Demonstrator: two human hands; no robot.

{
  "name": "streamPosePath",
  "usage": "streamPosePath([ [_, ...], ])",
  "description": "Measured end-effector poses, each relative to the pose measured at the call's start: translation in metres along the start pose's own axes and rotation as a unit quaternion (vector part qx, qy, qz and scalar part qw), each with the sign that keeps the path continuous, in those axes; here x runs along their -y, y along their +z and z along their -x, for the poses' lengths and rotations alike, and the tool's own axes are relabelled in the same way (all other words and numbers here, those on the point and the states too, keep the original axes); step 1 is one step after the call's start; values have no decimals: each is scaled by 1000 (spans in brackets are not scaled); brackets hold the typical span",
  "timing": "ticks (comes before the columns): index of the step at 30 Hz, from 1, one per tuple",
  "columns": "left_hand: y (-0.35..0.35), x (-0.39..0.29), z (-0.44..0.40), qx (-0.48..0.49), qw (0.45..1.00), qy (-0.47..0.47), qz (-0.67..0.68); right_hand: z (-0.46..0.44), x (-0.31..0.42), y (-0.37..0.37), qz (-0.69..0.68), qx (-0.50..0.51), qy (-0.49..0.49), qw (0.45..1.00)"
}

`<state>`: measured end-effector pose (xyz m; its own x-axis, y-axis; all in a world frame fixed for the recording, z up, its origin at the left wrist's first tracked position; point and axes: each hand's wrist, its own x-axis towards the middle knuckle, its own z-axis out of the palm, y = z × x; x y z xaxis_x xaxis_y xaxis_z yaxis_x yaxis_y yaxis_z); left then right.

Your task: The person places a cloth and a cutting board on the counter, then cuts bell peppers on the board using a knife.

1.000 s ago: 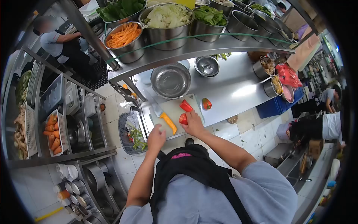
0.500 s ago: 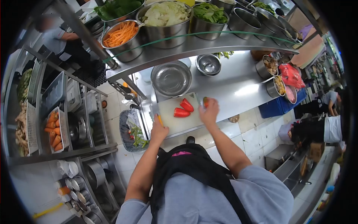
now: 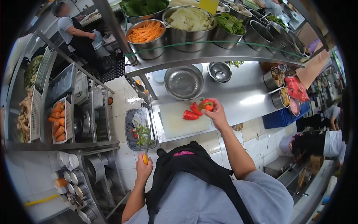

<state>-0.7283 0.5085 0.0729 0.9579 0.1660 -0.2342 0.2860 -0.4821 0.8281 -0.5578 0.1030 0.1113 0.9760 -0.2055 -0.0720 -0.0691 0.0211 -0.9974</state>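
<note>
My left hand [image 3: 143, 170] is closed around the yellow handle of a knife [image 3: 145, 159], off the table's near left side. The knife's long blade points up and away, passing the edge of the waste bin. In the fingers of my right hand [image 3: 218, 115] is a red bell pepper [image 3: 208, 103] with some green at its stem end, held over the right part of the white cutting board [image 3: 173, 125]. Two red pepper pieces [image 3: 191, 115] lie on the board, close to the held pepper and left of it.
Behind the board stand a large metal bowl [image 3: 184, 83] and a smaller one [image 3: 219, 71]. A shelf above holds pots of shredded carrot [image 3: 146, 33] and greens. The bin [image 3: 130, 127] with scraps sits left of the table. Co-workers stand far left and right.
My left hand has drawn back from the board toward me with the knife, its blade now visible. My right hand has brought the bell pepper in over the board's right part.
</note>
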Motion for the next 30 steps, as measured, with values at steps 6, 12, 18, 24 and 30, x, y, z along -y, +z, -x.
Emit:
streamPosePath([
  [6,-23,-50,-17,-40,999,1,12,5,77,97,-457,280,150,831],
  [12,-55,-142,-36,-63,987,140,44,4,80,160,-109,333,55,935],
  [18,-72,-173,-29,-72,972,189,-116,18,115,181,122,333,-59,933],
  [24,-70,-171,-31,-97,958,197,-183,23,110,182,158,317,-140,925],
  [30,-67,-173,-33,-86,961,183,-187,28,116,180,130,306,-105,937],
])
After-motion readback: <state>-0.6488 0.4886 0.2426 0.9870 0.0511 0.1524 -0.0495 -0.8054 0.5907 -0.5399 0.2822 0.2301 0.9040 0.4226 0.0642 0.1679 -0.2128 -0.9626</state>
